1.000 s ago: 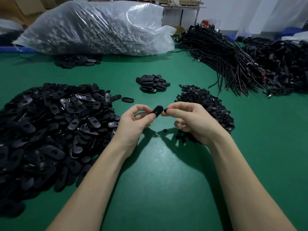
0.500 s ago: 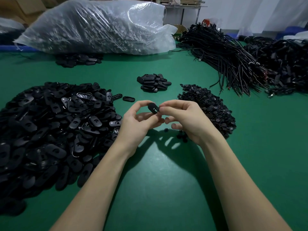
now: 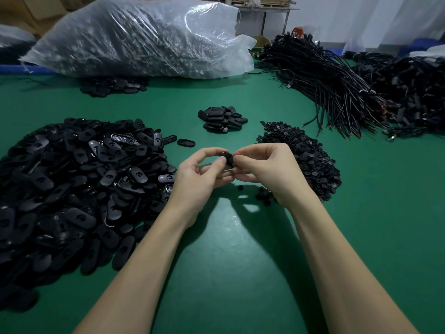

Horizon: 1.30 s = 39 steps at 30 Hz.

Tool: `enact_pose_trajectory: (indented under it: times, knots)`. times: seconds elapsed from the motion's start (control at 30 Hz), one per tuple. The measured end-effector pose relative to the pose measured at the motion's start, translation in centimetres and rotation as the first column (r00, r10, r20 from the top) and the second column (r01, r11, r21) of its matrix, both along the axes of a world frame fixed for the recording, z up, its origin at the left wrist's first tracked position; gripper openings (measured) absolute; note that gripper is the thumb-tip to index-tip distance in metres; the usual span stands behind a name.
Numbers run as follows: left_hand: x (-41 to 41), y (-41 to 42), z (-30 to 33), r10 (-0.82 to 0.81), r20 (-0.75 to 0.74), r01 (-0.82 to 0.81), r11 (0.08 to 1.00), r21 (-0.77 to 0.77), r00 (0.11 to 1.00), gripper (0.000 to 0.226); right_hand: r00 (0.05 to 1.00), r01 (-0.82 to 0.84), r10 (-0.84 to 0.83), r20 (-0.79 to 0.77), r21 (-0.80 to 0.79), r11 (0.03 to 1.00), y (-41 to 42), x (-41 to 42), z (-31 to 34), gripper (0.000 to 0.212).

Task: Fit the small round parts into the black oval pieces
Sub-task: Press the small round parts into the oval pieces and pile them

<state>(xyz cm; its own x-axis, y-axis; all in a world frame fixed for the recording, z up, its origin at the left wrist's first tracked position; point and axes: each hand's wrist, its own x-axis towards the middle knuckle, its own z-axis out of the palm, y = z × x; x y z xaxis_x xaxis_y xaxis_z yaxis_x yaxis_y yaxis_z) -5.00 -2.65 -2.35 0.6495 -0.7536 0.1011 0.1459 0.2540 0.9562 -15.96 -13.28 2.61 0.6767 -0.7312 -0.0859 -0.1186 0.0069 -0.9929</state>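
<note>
Both hands meet above the green table point(image 3: 228, 261), holding one black oval piece point(image 3: 227, 158) between them. The left hand point(image 3: 199, 174) has its grip closed on the piece with thumb and curled fingers; the right hand point(image 3: 267, 169) pinches it from the other side. Whether a round part sits in it cannot be told. A big heap of oval pieces point(image 3: 72, 184) lies left, a heap of small round parts point(image 3: 305, 160) right, a small stack point(image 3: 222, 119) beyond.
</note>
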Motion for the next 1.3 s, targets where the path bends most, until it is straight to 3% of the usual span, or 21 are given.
enact_pose_trajectory:
  times: [0.5, 0.63, 0.77, 1.1, 1.17, 1.3]
  knots:
    - [0.0, 0.0, 0.0, 0.031, 0.051, -0.032, 0.999, 0.016, 0.998, 0.009, 0.997, 0.050, -0.054, 0.059, 0.067, 0.997, 0.6, 0.6, -0.5, 0.009]
    - [0.0, -0.1, -0.2, 0.023, 0.039, -0.024, 0.999, 0.026, 0.999, 0.007, 0.997, 0.078, -0.078, 0.008, -0.019, 0.997, 0.8, 0.9, -0.7, 0.011]
    - [0.2, -0.2, -0.5, 0.034, 0.044, -0.037, 0.996, 0.076, 0.998, 0.003, 0.987, 0.107, -0.131, -0.092, -0.232, 0.967, 0.8, 1.0, -0.9, 0.016]
    - [0.2, 0.1, -0.3, 0.044, -0.009, -0.043, 0.996, 0.082, 0.999, 0.007, 0.976, 0.122, -0.170, -0.138, -0.303, 0.945, 0.6, 0.9, -1.0, 0.011]
    - [0.2, 0.1, -0.2, 0.039, -0.027, -0.037, 0.997, 0.067, 0.999, 0.008, 0.981, 0.112, -0.146, -0.125, -0.246, 0.963, 0.3, 0.6, -1.0, 0.015]
    - [0.4, 0.3, -0.1, -0.007, -0.105, 0.010, 0.999, 0.032, 0.994, 0.010, 1.000, -0.020, 0.020, -0.006, 0.043, 0.999, -0.1, 0.1, -1.0, 0.017]
